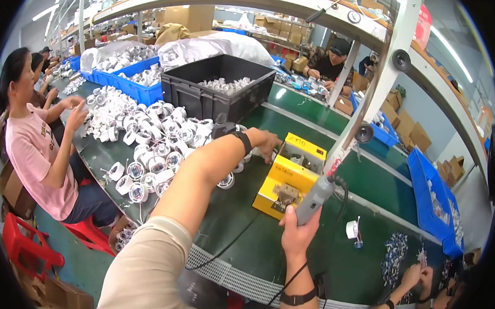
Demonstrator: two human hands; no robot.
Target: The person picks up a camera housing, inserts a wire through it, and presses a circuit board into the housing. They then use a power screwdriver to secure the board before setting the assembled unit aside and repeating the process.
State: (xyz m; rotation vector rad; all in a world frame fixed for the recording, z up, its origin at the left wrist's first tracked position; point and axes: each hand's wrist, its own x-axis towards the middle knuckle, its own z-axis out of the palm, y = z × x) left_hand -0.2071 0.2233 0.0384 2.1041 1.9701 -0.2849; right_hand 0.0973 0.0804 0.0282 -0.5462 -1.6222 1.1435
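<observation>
My right hand [299, 231] is wrapped round the lower end of a grey electric screwdriver [316, 199], whose upper end leans away to the right. A dark coiled cord [343, 186] hangs beside it. The screwdriver stands in front of the right side of a yellow metal box-shaped fixture [271, 183] with a small metal block on its front. My left arm stretches forward across the bench. At the fixture's far left corner, my left hand [265, 143] reaches down with its fingers apart. Left of that arm lies a heap of round white lamp-like housings [159, 150].
A black crate [206, 97] and blue bins [142, 89] of white parts stand at the back left. A metal post [371, 93] rises beyond the fixture. One loose white part [353, 230] lies at right, near another person's hands [416, 277]. A person in pink [44, 140] sits left.
</observation>
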